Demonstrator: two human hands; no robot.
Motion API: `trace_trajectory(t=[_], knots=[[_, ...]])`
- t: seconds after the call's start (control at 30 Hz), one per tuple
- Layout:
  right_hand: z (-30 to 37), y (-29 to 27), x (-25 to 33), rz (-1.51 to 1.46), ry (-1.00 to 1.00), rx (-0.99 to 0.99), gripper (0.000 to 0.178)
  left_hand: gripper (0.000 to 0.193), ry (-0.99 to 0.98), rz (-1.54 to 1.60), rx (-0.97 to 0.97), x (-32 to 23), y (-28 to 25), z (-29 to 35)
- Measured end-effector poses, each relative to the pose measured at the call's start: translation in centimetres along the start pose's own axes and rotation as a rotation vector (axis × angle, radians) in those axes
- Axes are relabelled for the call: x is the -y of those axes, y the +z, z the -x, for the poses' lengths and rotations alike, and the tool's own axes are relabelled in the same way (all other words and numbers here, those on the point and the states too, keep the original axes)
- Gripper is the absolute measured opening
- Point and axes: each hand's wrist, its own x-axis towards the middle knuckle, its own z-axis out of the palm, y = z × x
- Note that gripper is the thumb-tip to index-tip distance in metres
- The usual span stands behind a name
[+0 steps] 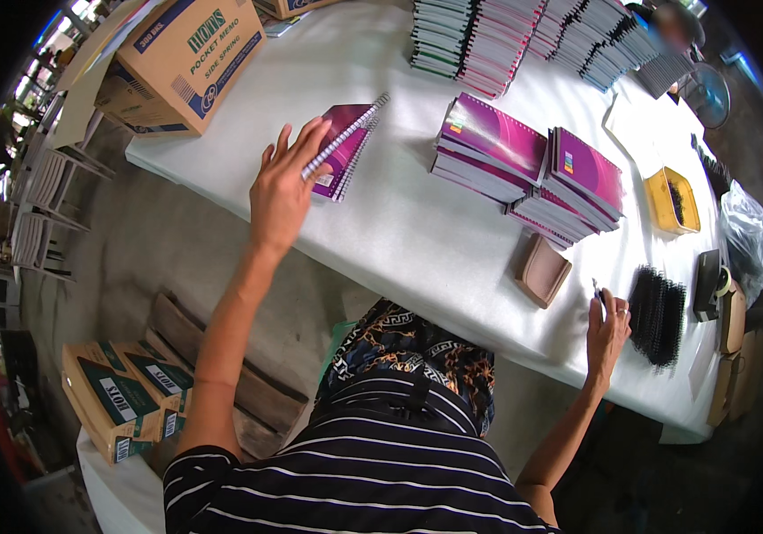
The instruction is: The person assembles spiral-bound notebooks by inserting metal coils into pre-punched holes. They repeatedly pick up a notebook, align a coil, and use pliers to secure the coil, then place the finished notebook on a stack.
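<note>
Lying just right of the left fingers (310, 141) is a purple notebook (338, 163).

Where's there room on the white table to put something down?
The white table is bare between the purple notebook at the left hand and the purple stacks, and down toward the near edge, left of the brown block. It's crowded on the right around the black coils, yellow tray and clear bag, and by the tall far stacks.

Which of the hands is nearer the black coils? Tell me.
Right. The right hand is just left of the black coils; the left hand is farther left, at a purple spiral notebook.
</note>
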Motion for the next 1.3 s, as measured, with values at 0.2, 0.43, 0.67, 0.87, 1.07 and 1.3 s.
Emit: trace_trajectory(t=[0.2, 0.43, 0.67, 0.87, 1.07, 1.3], knots=[[-5.0, -2.3, 14.1, -1.144, -0.115, -0.069, 0.075, 0.052, -0.028, 1.237, 0.258, 2.7, 0.8, -3.2], [-12.9, -6.2, 31.7, -1.629, -0.040, 0.332, 0.046, 0.098, -0.237, 1.451, 0.328, 3.5, 1.6, -5.6], [-11.6, 2.2, 37.3, -0.858, -0.933, -0.184, 0.020, 0.064, -0.378, 0.507, 0.600, 12.5, 1.4, -4.5], [-12.4, -1.9, 27.6, -0.864, -0.602, -0.279, 0.024, 0.057, -0.443, 0.510, 0.464, 10.6, 2.7, -3.8], [-14.9, -0.2, 22.3, -0.395, -0.509, -0.383, 0.040, 0.061, -0.322, -0.024, 0.314, 8.9, 3.7, -4.1], [-12.4, -0.9, 22.0, -0.453, -0.663, -0.358, 0.055, 0.070, -0.773, 1.357, 0.360, -2.1, 4.3, -2.7]])
